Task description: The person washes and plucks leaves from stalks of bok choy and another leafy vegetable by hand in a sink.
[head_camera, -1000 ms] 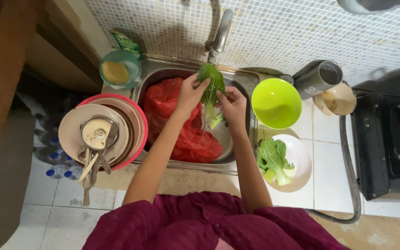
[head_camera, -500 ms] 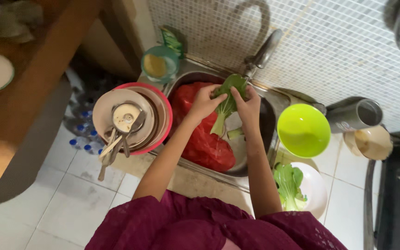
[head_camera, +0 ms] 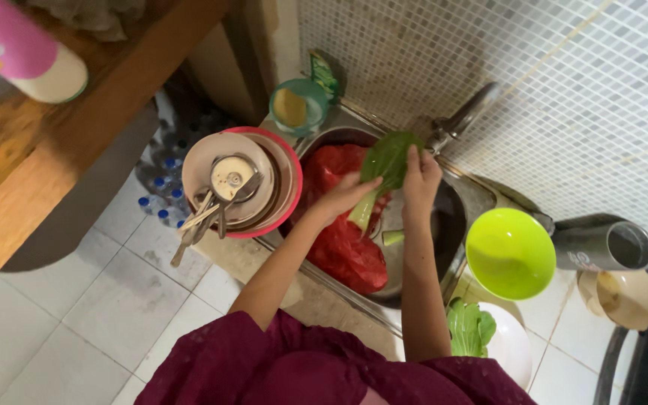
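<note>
Together, the left hand [head_camera: 343, 196] and right hand [head_camera: 420, 178] clasp a green leaf [head_camera: 384, 161] above the sink [head_camera: 455, 217]; a lime bowl [head_camera: 510, 253] sits at four o'clock.

Deep green leaf [head_camera: 390, 159] with pale stalk, red plastic bag [head_camera: 343, 244] in grey steel sink [head_camera: 455, 217], lime-green bowl [head_camera: 510, 253], white plate [head_camera: 511, 346], red-rimmed beige dishes [head_camera: 268, 199], teal cup [head_camera: 298, 106], maroon sleeve [head_camera: 211, 360], white mosaic wall tiles [head_camera: 564, 112].
</note>
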